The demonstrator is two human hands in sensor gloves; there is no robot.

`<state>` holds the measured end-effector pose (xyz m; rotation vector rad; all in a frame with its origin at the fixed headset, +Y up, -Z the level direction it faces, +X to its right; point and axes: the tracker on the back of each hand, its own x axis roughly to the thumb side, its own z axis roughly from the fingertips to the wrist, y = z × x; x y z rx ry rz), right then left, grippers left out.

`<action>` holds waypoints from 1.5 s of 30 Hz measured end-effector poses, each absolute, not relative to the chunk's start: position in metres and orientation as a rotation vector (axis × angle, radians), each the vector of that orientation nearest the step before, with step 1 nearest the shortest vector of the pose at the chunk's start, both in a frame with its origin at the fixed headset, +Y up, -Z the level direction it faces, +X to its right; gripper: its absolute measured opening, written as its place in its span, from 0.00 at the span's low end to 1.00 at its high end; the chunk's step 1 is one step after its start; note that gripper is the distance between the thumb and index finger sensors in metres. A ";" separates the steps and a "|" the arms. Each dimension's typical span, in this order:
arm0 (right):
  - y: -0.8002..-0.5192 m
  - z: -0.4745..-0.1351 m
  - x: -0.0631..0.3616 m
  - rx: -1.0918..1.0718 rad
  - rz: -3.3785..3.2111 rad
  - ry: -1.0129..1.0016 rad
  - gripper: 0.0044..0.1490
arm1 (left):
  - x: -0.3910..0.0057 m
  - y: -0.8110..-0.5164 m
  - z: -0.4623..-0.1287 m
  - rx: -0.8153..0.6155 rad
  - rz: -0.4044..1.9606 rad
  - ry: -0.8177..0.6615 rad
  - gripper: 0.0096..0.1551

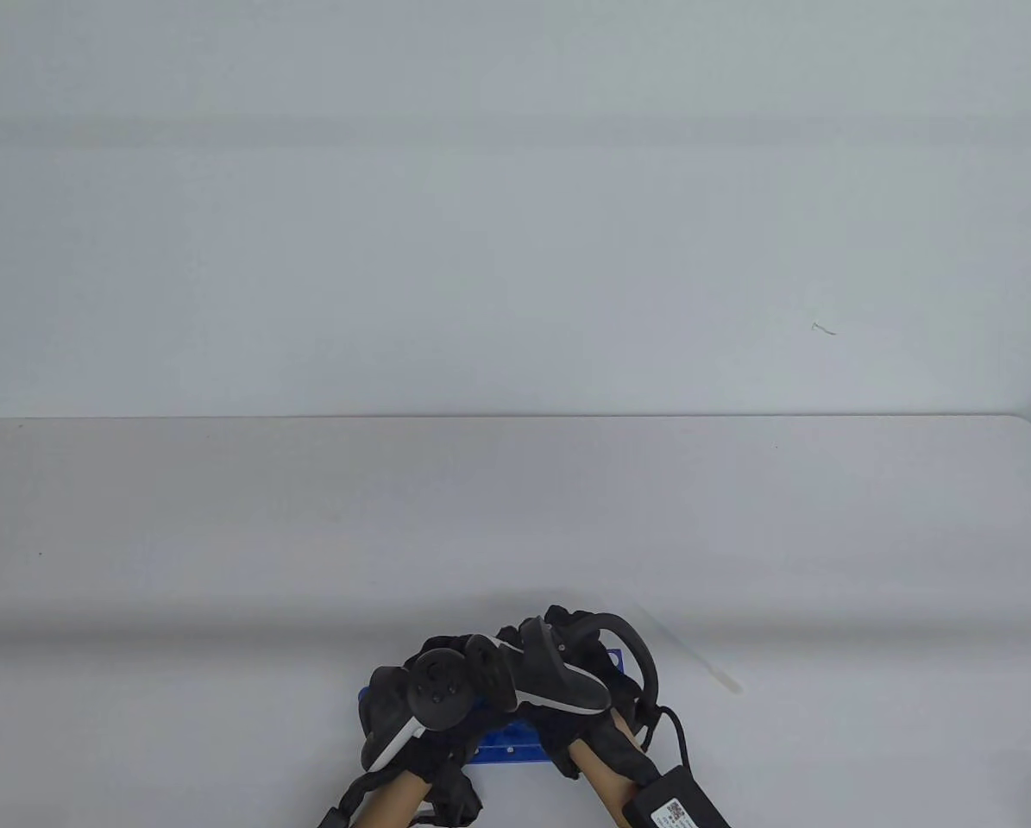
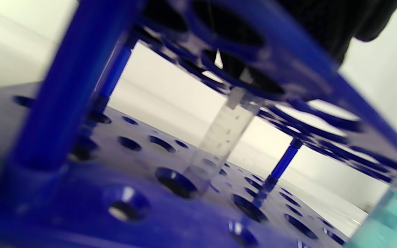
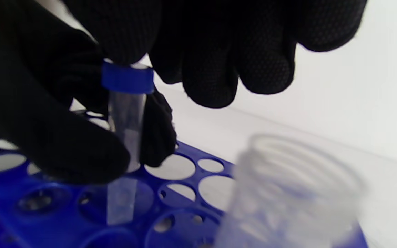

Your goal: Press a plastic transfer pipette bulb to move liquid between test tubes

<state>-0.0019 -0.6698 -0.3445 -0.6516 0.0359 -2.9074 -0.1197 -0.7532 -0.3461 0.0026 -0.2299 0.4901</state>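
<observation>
A blue test tube rack [image 1: 498, 747] stands at the table's near edge, mostly hidden under both hands. My right hand [image 3: 126, 103] grips a clear test tube with a blue cap [image 3: 127, 80], which stands in a rack hole [image 3: 122, 201]; one fingertip rests on the cap. An open clear tube [image 3: 288, 189] is blurred in the foreground. My left hand [image 1: 433, 690] is over the rack's left part; its fingers are hidden. In the left wrist view a clear tube [image 2: 219, 137] stands in the rack and a tube of teal liquid [image 2: 388, 217] is at the corner. The plastic pipette [image 1: 696, 660] lies right of the hands.
The rack has many unfilled holes [image 3: 215, 189] around the tubes. A cable and a black box [image 1: 675, 798] trail from my right wrist. The white table [image 1: 308, 535] stretches away beyond the hands to a pale wall.
</observation>
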 end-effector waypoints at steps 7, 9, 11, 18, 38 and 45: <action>-0.678 -0.341 -0.011 -0.656 -2.853 0.063 0.33 | -0.120 -0.753 -0.346 0.002 0.489 -0.227 0.29; -0.678 -0.339 -0.014 -0.676 -2.829 0.081 0.32 | -0.120 -0.753 -0.347 -0.001 0.489 -0.224 0.29; -0.677 -0.336 -0.018 -0.707 -2.794 0.073 0.31 | -0.120 -0.753 -0.347 -0.001 0.489 -0.222 0.29; -0.672 -0.331 -0.017 -0.640 -2.761 0.151 0.41 | -0.119 -0.753 -0.347 0.000 0.489 -0.222 0.29; -0.672 -0.333 -0.018 -0.506 -2.820 0.091 0.33 | -0.120 -0.753 -0.348 -0.001 0.487 -0.223 0.29; -0.670 -0.334 -0.017 -0.466 -2.832 0.095 0.42 | -0.119 -0.753 -0.348 -0.001 0.487 -0.222 0.28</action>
